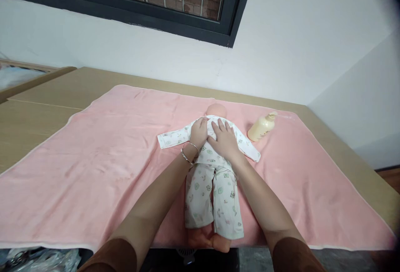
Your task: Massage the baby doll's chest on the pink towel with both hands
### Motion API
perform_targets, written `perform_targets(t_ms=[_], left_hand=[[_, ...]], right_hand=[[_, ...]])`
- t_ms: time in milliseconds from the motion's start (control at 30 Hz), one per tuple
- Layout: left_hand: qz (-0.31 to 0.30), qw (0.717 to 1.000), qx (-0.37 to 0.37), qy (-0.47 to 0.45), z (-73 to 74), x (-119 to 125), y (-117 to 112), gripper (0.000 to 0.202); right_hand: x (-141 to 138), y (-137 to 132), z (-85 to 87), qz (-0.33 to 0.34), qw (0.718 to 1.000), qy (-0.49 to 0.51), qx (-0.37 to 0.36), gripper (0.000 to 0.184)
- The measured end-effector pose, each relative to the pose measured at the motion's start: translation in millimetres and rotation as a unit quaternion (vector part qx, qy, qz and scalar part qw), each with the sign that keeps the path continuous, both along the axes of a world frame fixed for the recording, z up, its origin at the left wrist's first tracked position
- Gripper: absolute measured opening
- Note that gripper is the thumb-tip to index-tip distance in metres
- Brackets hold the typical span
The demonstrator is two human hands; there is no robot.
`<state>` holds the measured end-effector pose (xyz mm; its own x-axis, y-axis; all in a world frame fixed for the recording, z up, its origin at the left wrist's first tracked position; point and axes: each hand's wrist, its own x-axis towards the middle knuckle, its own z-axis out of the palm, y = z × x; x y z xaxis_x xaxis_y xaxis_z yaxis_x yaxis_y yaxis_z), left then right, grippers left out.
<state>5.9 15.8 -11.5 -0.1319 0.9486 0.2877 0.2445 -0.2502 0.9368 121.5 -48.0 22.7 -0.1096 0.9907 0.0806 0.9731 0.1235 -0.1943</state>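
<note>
A baby doll (216,110) in a white printed shirt (212,155) and matching trousers (200,197) lies lengthwise before me, head away, bare feet toward me. Only the smooth crown of its head shows. My left hand (199,132) is curled at the shirt's upper left, close to the collar, with cloth seemingly in its fingers; the fingertips are partly hidden. Flat on the upper right of the shirt, my right hand (225,140) has its fingers spread. The doll's sleeves stretch out to both sides. A cream pump bottle (261,127) leans to the right of the doll.
A pink blanket (93,147) covers much of the wooden table (103,78), its near edge hanging at the front. Behind rises a white wall with a dark-framed window (231,21). Plastic bags (46,260) lie below the table's front left.
</note>
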Motion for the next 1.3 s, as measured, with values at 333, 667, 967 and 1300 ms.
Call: perform_targets(t_ms=[333,667,967,1300], left_hand=[[-0.013,0.998,0.038,0.054,-3.3,1,0,0.035],[-0.022,0.996,0.031,0.086,-2.0,-1,0,0.032],[-0.03,0.99,0.013,0.139,-3.0,0,6,0.04],[-0.002,0.934,0.082,0.349,17.1,1,-18,0.031]], right_hand=[[13,15,-6.6,-0.048,0.997,0.048,0.033,0.069],[29,24,-6.5,-0.036,0.997,0.059,0.029,0.064],[44,31,-8.2,-0.045,0.996,0.079,0.011,0.065],[34,8,19.4,-0.005,1.0,0.0,0.025,0.041]])
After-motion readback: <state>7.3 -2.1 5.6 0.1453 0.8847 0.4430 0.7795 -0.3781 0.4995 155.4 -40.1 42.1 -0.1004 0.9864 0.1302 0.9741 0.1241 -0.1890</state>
